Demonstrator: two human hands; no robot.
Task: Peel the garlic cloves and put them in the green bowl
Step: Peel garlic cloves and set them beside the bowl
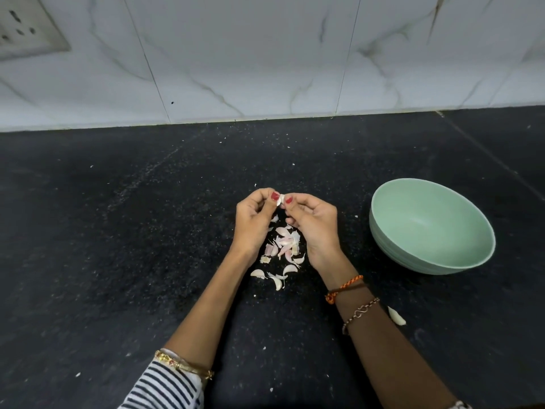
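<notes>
A small garlic clove (pixel 281 199) is pinched between the thumbs and fingertips of the left hand (pixel 253 222) and the right hand (pixel 312 225), held above the dark surface (pixel 118 231). Under the hands lies a pile of cloves and skins (pixel 283 246). At three o'clock from the hands stands the green bowl (pixel 392 231), nothing visible inside. One loose clove (pixel 396 316) lies at five o'clock, beside the right forearm.

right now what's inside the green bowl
The green bowl shows only its bare pale interior; no peeled cloves are visible in it. The near wall hides a strip of the inside closest to the camera, so a clove lying there cannot be ruled out.
</notes>
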